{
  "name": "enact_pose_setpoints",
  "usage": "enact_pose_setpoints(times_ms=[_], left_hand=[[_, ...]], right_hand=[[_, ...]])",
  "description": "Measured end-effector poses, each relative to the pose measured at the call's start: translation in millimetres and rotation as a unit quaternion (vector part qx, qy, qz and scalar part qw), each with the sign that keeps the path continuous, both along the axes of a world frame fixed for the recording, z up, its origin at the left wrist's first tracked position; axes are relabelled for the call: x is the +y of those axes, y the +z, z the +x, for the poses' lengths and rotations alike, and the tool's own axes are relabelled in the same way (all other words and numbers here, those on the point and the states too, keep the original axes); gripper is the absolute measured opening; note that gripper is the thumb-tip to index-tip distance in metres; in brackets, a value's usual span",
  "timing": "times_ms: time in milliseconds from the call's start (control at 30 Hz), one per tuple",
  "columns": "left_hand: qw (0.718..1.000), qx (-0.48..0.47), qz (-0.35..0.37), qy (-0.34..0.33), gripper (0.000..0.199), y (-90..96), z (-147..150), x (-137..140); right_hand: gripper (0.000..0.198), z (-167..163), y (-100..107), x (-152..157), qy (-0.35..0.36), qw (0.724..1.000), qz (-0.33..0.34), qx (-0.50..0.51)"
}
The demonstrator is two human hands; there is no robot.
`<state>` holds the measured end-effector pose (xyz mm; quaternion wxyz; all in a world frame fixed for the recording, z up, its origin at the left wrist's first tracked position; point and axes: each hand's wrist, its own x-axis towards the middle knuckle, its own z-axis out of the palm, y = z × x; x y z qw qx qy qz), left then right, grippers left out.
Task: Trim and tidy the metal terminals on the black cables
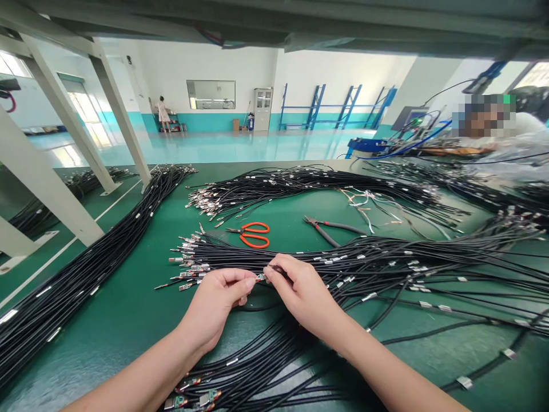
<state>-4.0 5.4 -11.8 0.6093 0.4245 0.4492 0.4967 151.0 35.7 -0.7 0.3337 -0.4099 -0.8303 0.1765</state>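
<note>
My left hand (218, 303) is closed, thumb and forefinger pinching the tip of a cable's small metal connector end (260, 277). Just to its right, my right hand (305, 293) grips the same black cable behind that end, its fingers curled. The fingers partly cover the connector, so its details are hard to make out. Behind both hands lies a bundle of black cables (240, 253) with metal connectors at its left end. Nearer to me, another cable bundle (253, 357) ends in connectors with small green boards (210, 397).
Orange-handled scissors (255, 235) and dark-handled pliers (328, 228) lie beyond the hands on the green table (141, 320). More cable bundles (300, 182) stretch behind and along the left. White metal posts (47, 177) stand at left. A co-worker (514, 126) is at far right.
</note>
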Motion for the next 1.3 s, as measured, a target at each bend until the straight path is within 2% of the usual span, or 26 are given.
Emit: enact_pose_setpoints(times_ms=[500,700,1100,1200,1300], left_hand=[[1.0,0.001,0.022,-0.002,0.015,-3.7,-1.6,0.9],[1.0,-0.006,0.015,0.003,0.016,-4.0,-1.6,0.4],[0.999,-0.006,0.033,-0.029,0.015,-7.7,-3.5,0.5],[0.999,0.011,0.037,-0.011,0.014,-7.2,-3.0,1.0],[0.995,0.059,0.044,0.06,0.019,0.1,-3.3,-0.8]], right_hand=[[0.019,-0.3,-0.7,-0.7,0.014,1.0,0.0,-0.005],[0.019,0.2,1.4,-0.2,0.02,1.0,-0.019,0.007],[0.022,1.0,11.0,-2.6,0.031,0.997,-0.063,0.03],[0.022,0.3,12.1,-3.5,0.033,0.997,-0.069,0.029],[0.023,0.0,12.1,-3.8,0.0,0.997,-0.067,0.045]])
